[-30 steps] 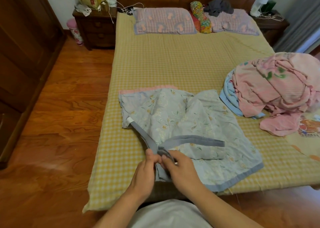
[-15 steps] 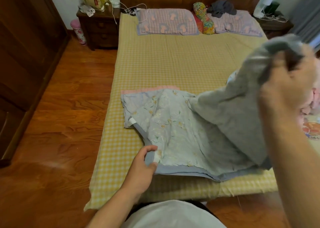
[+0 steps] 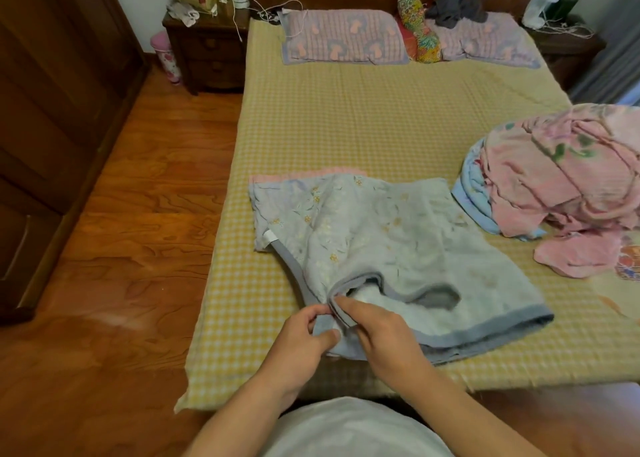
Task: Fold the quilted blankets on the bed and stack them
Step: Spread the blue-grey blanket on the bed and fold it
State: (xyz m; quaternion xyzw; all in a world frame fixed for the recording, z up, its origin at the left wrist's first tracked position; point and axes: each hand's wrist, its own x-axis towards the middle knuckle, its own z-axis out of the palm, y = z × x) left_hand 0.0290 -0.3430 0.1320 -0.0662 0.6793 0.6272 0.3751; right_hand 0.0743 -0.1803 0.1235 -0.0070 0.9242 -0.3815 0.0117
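While lying partly folded near the foot of the bed (image 3: pixel 363 117), the blue quilted blanket (image 3: pixel 398 248) has its grey-bound edge pinched by both hands: left hand (image 3: pixel 304 342) and right hand (image 3: pixel 381 335), fingers curled. A crumpled pink blanket pile (image 3: pixel 568 176) sits just beside it, right.

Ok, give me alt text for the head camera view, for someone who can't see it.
Both hands, left hand and right hand, pinch the near grey-trimmed corner of a pale blue floral quilted blanket lying partly folded on a yellow checked bed. A crumpled pink blanket pile sits to the right; two pillows lie at the headboard.
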